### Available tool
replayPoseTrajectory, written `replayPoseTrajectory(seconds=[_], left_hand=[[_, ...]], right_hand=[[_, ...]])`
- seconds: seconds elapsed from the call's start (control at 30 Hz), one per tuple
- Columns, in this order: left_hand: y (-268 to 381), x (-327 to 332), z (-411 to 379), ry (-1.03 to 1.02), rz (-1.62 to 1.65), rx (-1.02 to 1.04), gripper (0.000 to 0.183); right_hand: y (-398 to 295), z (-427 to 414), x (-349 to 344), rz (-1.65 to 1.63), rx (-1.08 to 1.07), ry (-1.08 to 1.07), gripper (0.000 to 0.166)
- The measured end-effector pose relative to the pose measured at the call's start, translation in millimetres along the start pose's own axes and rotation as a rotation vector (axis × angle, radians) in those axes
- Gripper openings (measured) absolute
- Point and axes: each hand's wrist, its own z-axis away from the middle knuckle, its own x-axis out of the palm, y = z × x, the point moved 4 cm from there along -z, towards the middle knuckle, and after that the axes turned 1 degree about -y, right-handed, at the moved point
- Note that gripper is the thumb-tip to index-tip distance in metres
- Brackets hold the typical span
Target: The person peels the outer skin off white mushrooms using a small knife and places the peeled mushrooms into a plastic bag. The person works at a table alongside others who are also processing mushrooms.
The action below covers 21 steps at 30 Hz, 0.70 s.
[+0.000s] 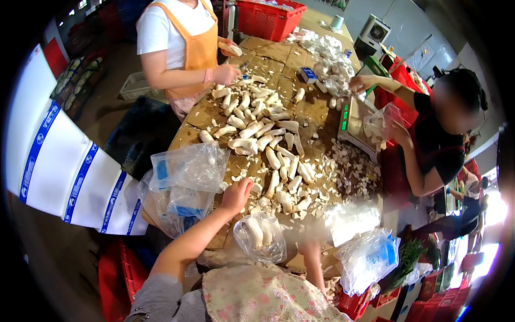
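King oyster mushrooms [251,131] lie in a loose heap on the cardboard-covered table [189,135]. My left hand [237,195] is over the near edge of the heap, beside mushroom trimmings [257,207]; its fingers look bent, and whether they hold anything cannot be told. Close to my body rests a clear plastic bag [260,237] with a few mushrooms inside, between my two hands. My right hand [310,243] is blurred, right of that bag and near a shiny clear plastic bag [351,221]; its fingers cannot be made out.
Flat plastic bags [187,173] lie at left, another bag [368,257] at right. A co-worker in an orange apron [201,48] holds a mushroom across the table. Another person [434,141] handles a bag at a digital scale [356,124]. A red crate [269,20] stands at the far end.
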Motion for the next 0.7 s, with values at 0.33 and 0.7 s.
replayPoseTrajectory(seconds=[0.33, 0.7], left_hand=[[-96.4, 25.0, -165.1, 0.006, -0.320, -0.266, 0.013], [-157.0, 65.4, -184.4, -0.290, -0.156, -0.575, 0.034]], right_hand=[[26.2, 20.4, 46.4, 0.765, -0.747, 0.218, 0.031], [20.5, 20.9, 41.9, 0.780, -0.761, 0.242, 0.029]])
